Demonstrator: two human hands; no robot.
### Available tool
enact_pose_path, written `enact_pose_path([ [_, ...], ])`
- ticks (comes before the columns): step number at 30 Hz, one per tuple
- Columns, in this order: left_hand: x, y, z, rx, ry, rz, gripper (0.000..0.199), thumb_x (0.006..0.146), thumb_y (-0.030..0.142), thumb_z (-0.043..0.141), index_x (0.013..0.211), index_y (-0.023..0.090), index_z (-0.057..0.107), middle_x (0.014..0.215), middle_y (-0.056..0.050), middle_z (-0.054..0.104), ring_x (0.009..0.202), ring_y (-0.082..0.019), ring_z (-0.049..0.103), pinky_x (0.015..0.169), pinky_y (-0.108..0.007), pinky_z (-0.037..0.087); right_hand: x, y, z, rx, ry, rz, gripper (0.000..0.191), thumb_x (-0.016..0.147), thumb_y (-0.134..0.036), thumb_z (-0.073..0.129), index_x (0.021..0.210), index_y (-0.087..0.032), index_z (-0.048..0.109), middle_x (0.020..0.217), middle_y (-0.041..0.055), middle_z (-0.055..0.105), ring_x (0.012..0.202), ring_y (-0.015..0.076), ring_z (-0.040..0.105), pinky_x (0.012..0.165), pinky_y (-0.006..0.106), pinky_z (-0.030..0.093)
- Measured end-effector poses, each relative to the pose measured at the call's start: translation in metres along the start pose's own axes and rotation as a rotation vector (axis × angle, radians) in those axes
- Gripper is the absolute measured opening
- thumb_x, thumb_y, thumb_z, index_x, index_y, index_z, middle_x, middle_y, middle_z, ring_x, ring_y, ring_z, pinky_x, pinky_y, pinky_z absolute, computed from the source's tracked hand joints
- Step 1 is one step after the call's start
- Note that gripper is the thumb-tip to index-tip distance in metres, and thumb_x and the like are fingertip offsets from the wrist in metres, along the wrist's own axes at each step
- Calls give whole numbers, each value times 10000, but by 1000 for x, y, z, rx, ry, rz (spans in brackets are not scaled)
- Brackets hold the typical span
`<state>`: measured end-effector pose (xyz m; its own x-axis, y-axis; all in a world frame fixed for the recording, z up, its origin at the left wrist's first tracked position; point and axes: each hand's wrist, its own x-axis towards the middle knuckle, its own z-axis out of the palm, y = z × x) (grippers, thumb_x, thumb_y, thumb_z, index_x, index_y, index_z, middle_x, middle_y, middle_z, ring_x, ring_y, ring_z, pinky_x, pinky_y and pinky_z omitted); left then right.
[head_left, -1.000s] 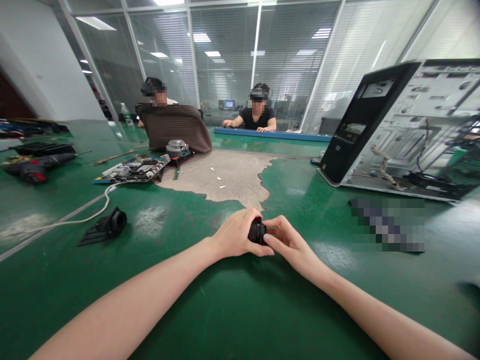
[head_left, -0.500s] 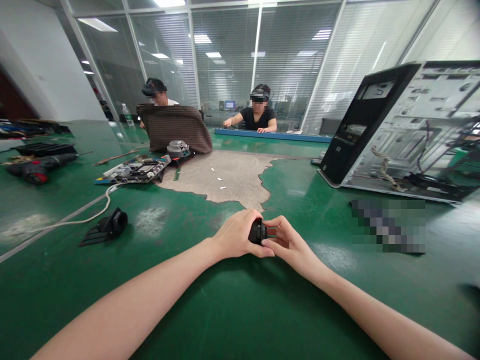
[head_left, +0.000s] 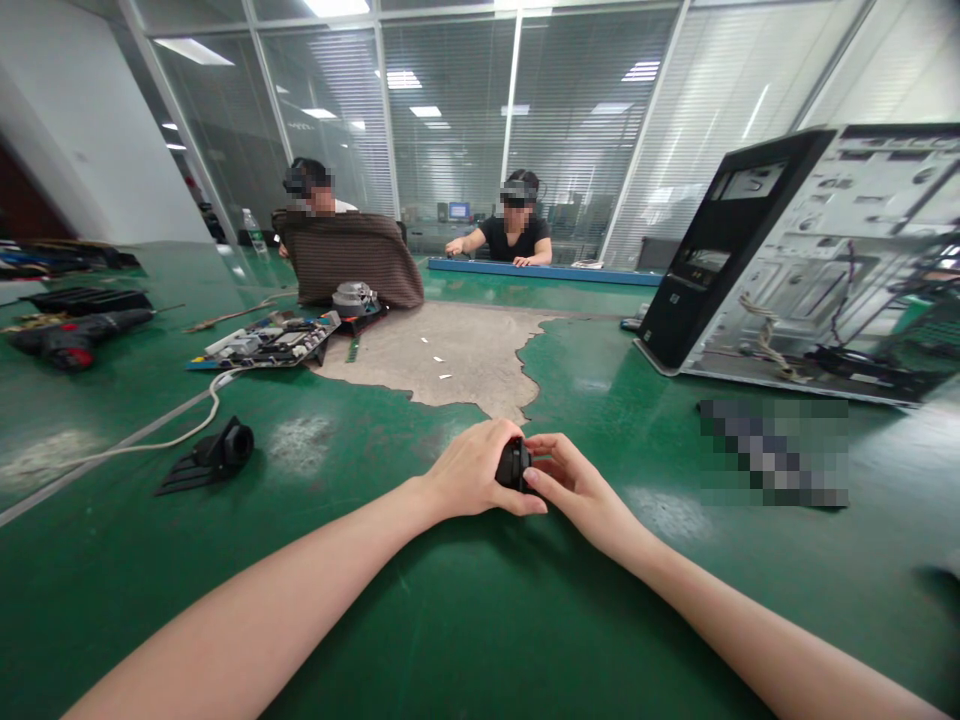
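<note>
A small black round part [head_left: 513, 464] is held just above the green table [head_left: 450, 620], near the middle of the view. My left hand [head_left: 471, 468] is wrapped round its left side, with the thumb beneath. From the right, the thumb and fingers of my right hand [head_left: 571, 482] close on the part's right face. Off to the left lies a black plastic piece with a round opening [head_left: 212, 455], touched by neither hand.
A circuit board [head_left: 266, 342], a white cable [head_left: 214, 400] and a power drill [head_left: 75, 338] lie on the left. An open computer case [head_left: 795, 270] stands at the right. Behind a brown cloth-covered object [head_left: 352, 250] sits one person; another [head_left: 517, 230] faces me.
The fingers of my right hand have shifted on the black part, with the thumb now higher against its right face. My left hand keeps its hold.
</note>
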<state>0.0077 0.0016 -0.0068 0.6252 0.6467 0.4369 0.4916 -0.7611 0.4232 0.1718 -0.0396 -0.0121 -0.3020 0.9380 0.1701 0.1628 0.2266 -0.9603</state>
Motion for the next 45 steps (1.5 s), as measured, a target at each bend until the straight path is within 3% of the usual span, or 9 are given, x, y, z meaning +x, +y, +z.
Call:
enact_pose_path([
  [6,0,0,0,-9,-2,-6,612,562,625,586,954,180,433,881,-41,527,785,-209,517,678,-326,417,-3,-5,0,16,-47,-53,183,761,-242,555,892,-229,429,911,1,508,878,144,536,744,295,465],
  [13,0,-1,0,-4,-1,-6,606,572,603,594,969,179,424,886,-39,526,788,-207,518,672,-321,416,-1,1,0,17,-23,-41,151,797,-293,502,911,-228,429,880,2,514,821,134,537,682,270,464],
  [20,0,0,0,-6,-8,-21,589,576,599,594,959,184,426,877,-35,527,778,-203,516,668,-316,417,0,2,0,-22,-4,-17,217,783,-278,515,973,-232,422,999,25,495,902,147,525,760,303,467],
  [31,0,-1,1,11,9,7,618,564,618,590,968,181,424,894,-41,526,792,-209,520,684,-325,420,-1,-3,-1,39,-14,-42,103,801,-292,496,852,-219,444,846,-4,521,827,135,542,706,279,454],
  [40,0,0,0,0,-2,-15,604,569,608,594,964,181,431,893,-45,533,798,-213,525,689,-329,423,3,0,-2,12,4,26,197,772,-293,525,938,-217,449,975,29,519,895,160,544,780,327,449],
  [45,0,0,0,-2,2,-8,612,572,609,592,973,178,428,903,-47,532,806,-214,525,693,-331,422,0,-4,-2,56,-55,-10,204,744,-253,568,893,-228,432,905,5,534,888,150,541,764,307,460],
])
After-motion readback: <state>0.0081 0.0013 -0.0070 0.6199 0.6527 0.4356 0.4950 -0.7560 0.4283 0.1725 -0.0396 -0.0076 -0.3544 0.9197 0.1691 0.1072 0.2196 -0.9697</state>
